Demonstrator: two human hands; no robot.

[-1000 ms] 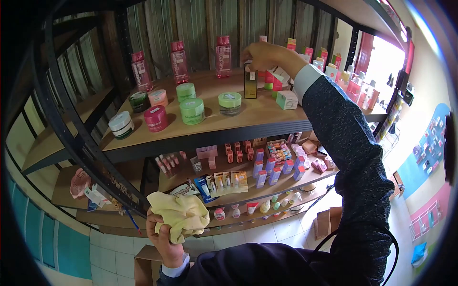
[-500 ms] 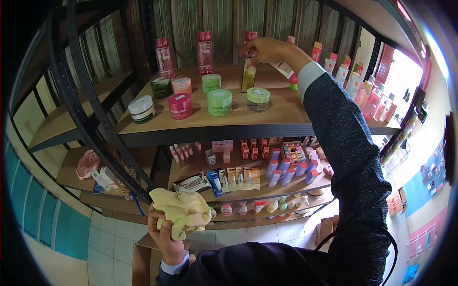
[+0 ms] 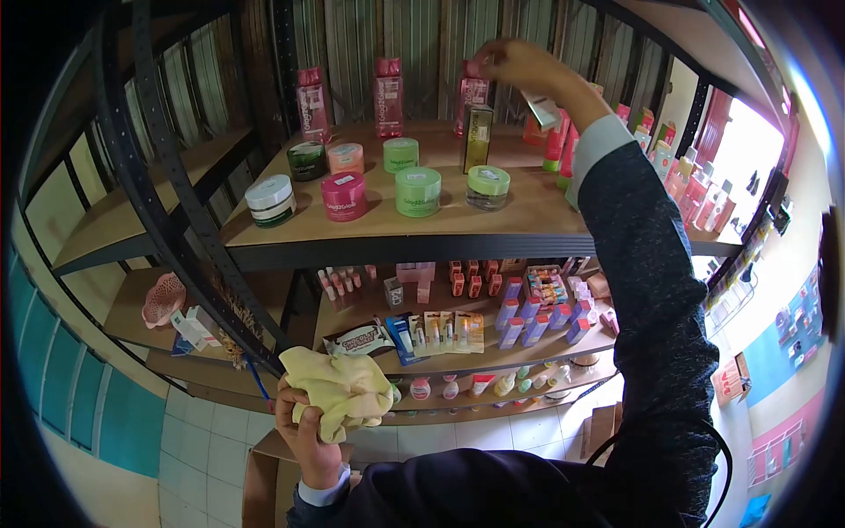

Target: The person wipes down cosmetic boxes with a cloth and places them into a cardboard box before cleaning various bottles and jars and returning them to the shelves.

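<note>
My left hand point(image 3: 308, 431) is closed around a bunched yellow cloth point(image 3: 339, 392), low in front of the shelves. Over the upper shelf, my right hand point(image 3: 532, 69) is curled, its fingertips at the cap of a pink bottle point(image 3: 473, 99). Below its palm a small white pack point(image 3: 542, 112) hangs at a slant, apparently held in the hand; its upper end is hidden. A tall gold box point(image 3: 477, 141) stands upright just below the fingers, apart from them. In front are a clear jar with a green lid point(image 3: 488, 189) and a green jar point(image 3: 417, 192).
More jars, including a magenta one point(image 3: 343, 195), and two further pink bottles point(image 3: 388, 99) stand on the upper shelf point(image 3: 308, 231). Tubes and bottles point(image 3: 695, 189) line its right end. Small cosmetics point(image 3: 449, 333) fill the shelf below. A black metal post point(image 3: 163, 211) rises at left.
My right hand has let go of the gold box and moved up and right to the pink bottle's cap. The slanted white pack has shifted with it. My left hand still holds the cloth.
</note>
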